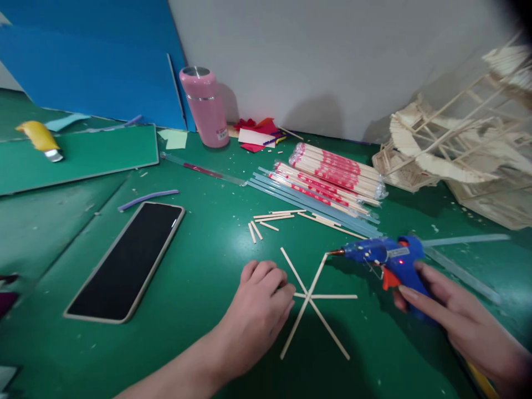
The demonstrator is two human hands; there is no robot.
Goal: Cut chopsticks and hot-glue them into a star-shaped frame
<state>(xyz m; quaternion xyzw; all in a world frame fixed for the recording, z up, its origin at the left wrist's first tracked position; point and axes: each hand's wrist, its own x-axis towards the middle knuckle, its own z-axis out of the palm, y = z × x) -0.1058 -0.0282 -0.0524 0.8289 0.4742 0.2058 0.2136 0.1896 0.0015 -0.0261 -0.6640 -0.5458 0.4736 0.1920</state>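
Left hand (264, 310) and bare forearm come in closest, fingers curled and seemingly pinching the end of the left-pointing arm of a six-armed star of thin wooden sticks (308, 296); the fingertips hide that end. The star lies flat on the green tabletop (199, 354), between the two hands. Its sticks cross at one middle point, so the basic cross looks done, though whether glue already bonds the centre cannot be told from here.

Right hand (453, 318) grips the handle of a blue hot glue gun (382, 252), fingers wrapped near the orange trigger (389, 279); whether the trigger is squeezed is unclear. A red light glows on the gun's body, and the copper nozzle (336, 252) is at the outer tip of the upper-right arm, touching or just beside it.

No crosspiece links any of the visible tips, so work at the outer ends seems barely begun. Short cut sticks (274, 218) lie loose beyond the star, unattached. Farther back, wrapped bundles of sticks (336, 169) rest by translucent glue sticks (353, 223), apparently spare stock.
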